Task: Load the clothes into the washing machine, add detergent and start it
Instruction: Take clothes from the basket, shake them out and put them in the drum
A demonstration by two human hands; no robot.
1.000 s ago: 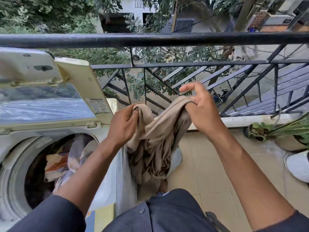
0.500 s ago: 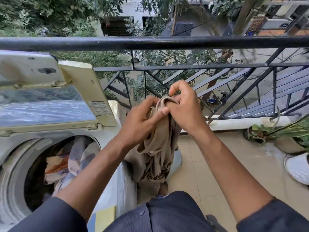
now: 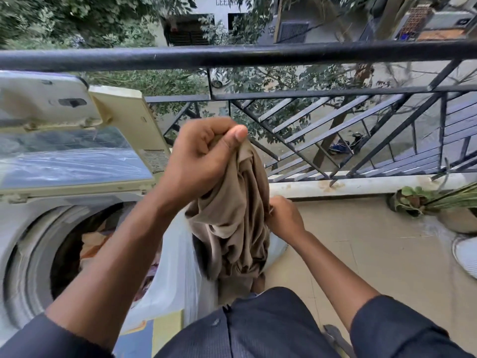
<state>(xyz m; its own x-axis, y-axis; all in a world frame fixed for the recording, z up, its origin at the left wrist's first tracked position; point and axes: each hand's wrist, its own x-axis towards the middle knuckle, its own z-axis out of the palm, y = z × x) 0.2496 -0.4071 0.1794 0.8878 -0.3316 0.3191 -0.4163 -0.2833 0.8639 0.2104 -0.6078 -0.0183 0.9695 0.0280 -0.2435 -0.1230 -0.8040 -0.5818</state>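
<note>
A beige garment [image 3: 236,218] hangs bunched in the middle of the view. My left hand [image 3: 204,153] grips its top in a fist, thumb pressed over the cloth. My right hand [image 3: 285,218] pinches the garment's right side lower down. At the left stands a top-loading washing machine [image 3: 23,228] with its lid [image 3: 69,153] folded up. Its drum [image 3: 74,249] holds several coloured clothes. The garment's lower end drops out of sight behind my dark shirt.
A black metal railing [image 3: 232,56] runs across the balcony just beyond my hands. A potted plant [image 3: 423,200] and a white object [image 3: 466,254] sit on the tiled floor at the right. A translucent plastic bag [image 3: 178,270] hangs beside the washer.
My left hand has taken the garment's top alone and lifted it. My right hand has let go of the top and dropped to pinch the garment's right side.
</note>
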